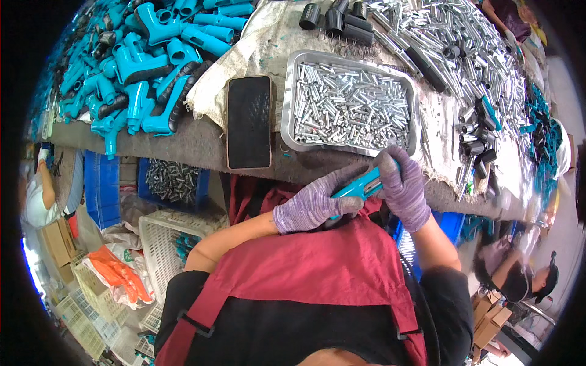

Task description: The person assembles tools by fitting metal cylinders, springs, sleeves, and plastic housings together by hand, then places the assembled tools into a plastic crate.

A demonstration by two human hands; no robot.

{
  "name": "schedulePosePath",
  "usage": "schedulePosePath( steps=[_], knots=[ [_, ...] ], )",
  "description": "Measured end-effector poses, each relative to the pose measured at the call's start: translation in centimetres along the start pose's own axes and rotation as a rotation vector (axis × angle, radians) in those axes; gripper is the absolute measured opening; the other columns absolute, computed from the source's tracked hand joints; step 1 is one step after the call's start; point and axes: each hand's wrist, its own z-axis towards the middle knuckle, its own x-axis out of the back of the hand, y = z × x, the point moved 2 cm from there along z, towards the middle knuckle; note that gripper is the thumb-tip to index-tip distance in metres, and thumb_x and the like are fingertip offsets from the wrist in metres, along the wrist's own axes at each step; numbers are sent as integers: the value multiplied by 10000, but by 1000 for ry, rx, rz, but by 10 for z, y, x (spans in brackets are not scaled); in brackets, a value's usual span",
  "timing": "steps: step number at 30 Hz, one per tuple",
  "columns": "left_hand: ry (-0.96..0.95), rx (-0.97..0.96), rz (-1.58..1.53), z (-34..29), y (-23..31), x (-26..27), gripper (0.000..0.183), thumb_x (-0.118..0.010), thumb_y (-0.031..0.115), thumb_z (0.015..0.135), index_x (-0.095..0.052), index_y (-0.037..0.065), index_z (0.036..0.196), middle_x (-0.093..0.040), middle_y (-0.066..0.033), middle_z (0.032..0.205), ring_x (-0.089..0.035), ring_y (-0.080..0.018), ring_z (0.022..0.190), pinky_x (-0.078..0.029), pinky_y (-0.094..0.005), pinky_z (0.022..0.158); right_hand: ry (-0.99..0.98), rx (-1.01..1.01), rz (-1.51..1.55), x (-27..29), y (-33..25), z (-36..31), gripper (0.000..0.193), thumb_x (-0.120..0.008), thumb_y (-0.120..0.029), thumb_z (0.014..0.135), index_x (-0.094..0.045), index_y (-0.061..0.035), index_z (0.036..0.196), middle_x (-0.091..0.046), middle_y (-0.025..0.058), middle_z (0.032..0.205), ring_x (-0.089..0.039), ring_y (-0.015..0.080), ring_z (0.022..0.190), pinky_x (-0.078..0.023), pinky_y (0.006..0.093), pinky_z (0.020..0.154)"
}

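Observation:
Both my hands wear purple-grey knit gloves and meet in front of my chest, just off the table's near edge. My left hand [320,201] is closed around one end of a teal plastic housing [361,186], its thumb along the side. Over the other end, the fingers of my right hand [403,186] wrap from above and from the right. The gloves cover much of the piece, so its full shape is hidden. Right beyond my hands stands a metal tray [290,91] full of short silver pins [348,107].
Teal pistol-shaped housings [143,64] are heaped at the far left. A phone [249,122] lies left of the tray. Black sleeves [334,21] and a pile of silver rods [452,36] lie at the back right. Blue bins [101,189] and a white crate [146,244] stand lower left; other people work at both sides.

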Motion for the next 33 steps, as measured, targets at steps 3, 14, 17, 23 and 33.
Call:
schedulePosePath(
  steps=[3,14,17,23,33],
  knots=[
    [-74,293,25,-6,14,8,754,-638,399,802,-283,51,1370,-519,8,731,-416,-38,505,-341,-179,437,-62,-11,-2,1,-2,8,354,-500,-351,892,-568,-3,878,-531,89,614,-527,147,579,-431,304,559],
    [143,296,-84,-14,19,22,428,-582,389,839,-451,123,1146,-472,0,677,-366,-38,423,-294,-178,362,-49,535,-936,24,29,120,206,-573,-155,800,-612,-120,999,-602,107,970,-565,314,896,-459,384,788],
    [173,254,-68,-13,17,25,430,-571,411,842,-452,127,1143,-474,3,678,-367,-39,426,-291,-178,363,-137,493,-1080,20,34,131,219,-556,-155,799,-590,-110,1010,-603,120,962,-569,313,899,-457,393,787],
    [180,216,-38,-14,16,28,455,-547,441,852,-439,135,1170,-471,6,667,-369,-41,420,-287,-183,357,-259,325,-1035,20,15,136,381,-627,-163,718,-532,-75,1077,-613,152,904,-583,317,883,-460,398,784],
    [175,274,-25,-14,16,28,443,-553,414,854,-449,112,1160,-473,3,642,-369,-40,409,-267,-184,353,64,307,-345,29,-12,59,173,-633,-79,779,-632,-80,951,-625,93,861,-605,235,744,-487,281,684]
  ],
)
